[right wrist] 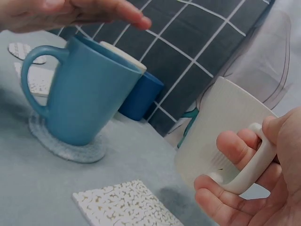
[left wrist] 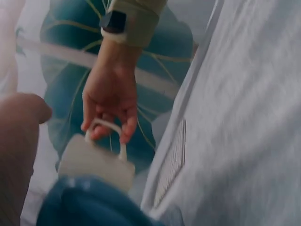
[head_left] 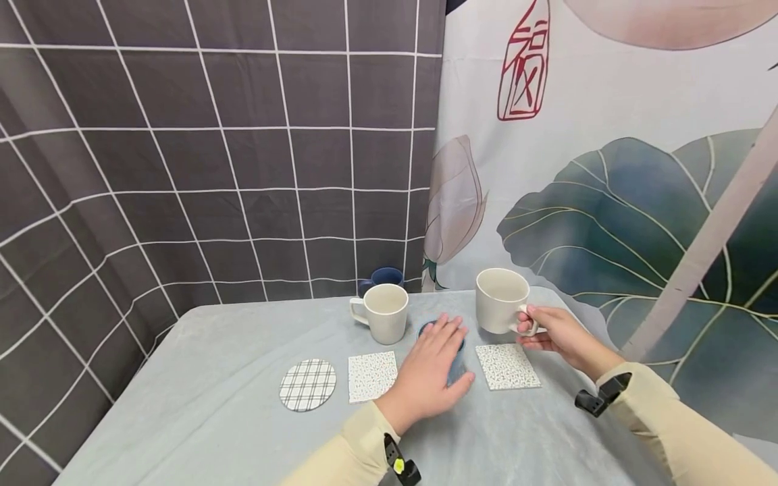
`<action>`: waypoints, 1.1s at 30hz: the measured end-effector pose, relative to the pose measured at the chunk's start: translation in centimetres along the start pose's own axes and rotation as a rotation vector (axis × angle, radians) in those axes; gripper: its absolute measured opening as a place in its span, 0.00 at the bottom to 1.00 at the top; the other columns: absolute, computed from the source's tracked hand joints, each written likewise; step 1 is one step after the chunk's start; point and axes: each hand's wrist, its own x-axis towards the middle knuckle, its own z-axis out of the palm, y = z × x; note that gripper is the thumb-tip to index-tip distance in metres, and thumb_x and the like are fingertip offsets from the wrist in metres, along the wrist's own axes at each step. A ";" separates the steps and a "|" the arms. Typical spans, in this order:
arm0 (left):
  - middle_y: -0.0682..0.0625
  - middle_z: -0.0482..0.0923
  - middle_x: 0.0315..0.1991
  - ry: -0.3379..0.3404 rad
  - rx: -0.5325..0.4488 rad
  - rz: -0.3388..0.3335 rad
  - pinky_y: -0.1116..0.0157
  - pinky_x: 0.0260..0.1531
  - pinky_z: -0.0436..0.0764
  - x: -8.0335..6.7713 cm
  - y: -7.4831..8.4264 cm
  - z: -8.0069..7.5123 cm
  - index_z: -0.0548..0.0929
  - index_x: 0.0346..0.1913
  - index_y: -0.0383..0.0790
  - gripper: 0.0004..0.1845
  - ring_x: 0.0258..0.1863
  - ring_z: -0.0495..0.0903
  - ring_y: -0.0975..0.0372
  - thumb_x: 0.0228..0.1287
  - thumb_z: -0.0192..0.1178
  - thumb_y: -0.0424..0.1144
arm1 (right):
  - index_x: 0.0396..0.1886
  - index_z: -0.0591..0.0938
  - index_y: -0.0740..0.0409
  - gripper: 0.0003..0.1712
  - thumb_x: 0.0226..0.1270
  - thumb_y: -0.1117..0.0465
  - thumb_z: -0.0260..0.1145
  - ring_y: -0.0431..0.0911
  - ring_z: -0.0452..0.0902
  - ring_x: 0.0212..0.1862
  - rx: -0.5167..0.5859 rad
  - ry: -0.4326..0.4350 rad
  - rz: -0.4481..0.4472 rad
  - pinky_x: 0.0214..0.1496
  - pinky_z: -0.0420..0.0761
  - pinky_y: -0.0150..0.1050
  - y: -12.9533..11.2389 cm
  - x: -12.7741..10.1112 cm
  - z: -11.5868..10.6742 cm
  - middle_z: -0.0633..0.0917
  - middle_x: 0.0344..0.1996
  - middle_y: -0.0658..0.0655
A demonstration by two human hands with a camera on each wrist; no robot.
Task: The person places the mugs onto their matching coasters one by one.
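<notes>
My right hand (head_left: 562,337) grips the handle of a cream mug (head_left: 495,307). In the right wrist view its fingers curl through that handle, and the mug hangs above the table beside a speckled square coaster (head_left: 508,366). My left hand (head_left: 425,378) is spread over a teal-blue mug (right wrist: 91,89), its fingers fairly straight above the rim. From the head view that hand hides most of the blue mug. The right wrist view shows the blue mug upright on a round bluish coaster (right wrist: 63,147).
Left of my left hand stand another cream mug (head_left: 387,314) and a second speckled square coaster (head_left: 367,375). Farther left lies a round plaid coaster (head_left: 307,385). A dark blue mug (head_left: 387,275) is at the back, near the checked curtain (head_left: 243,162). A grey cloth covers the table (head_left: 213,405).
</notes>
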 end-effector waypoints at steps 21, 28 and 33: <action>0.53 0.60 0.77 -0.264 0.312 0.169 0.64 0.75 0.57 0.1 7.0 2.5 0.65 0.77 0.45 0.38 0.77 0.58 0.62 0.76 0.36 0.67 | 0.44 0.79 0.60 0.20 0.86 0.54 0.45 0.48 0.88 0.41 0.065 -0.094 -0.076 0.45 0.88 0.42 2.4 -4.4 -1.9 0.84 0.33 0.51; 0.53 0.59 0.78 -0.384 0.203 0.087 0.65 0.75 0.56 0.1 7.4 4.0 0.65 0.77 0.46 0.38 0.77 0.58 0.63 0.76 0.35 0.67 | 0.43 0.80 0.60 0.20 0.86 0.54 0.45 0.49 0.89 0.41 0.094 -0.113 -0.086 0.45 0.88 0.42 2.6 -4.7 -1.7 0.85 0.33 0.51; 0.53 0.58 0.78 -0.432 0.179 0.049 0.65 0.74 0.57 0.0 6.9 5.4 0.64 0.78 0.46 0.37 0.77 0.58 0.62 0.77 0.35 0.65 | 0.44 0.80 0.62 0.21 0.85 0.54 0.45 0.50 0.89 0.41 0.110 -0.119 -0.088 0.45 0.88 0.43 2.7 -4.8 -1.5 0.84 0.33 0.51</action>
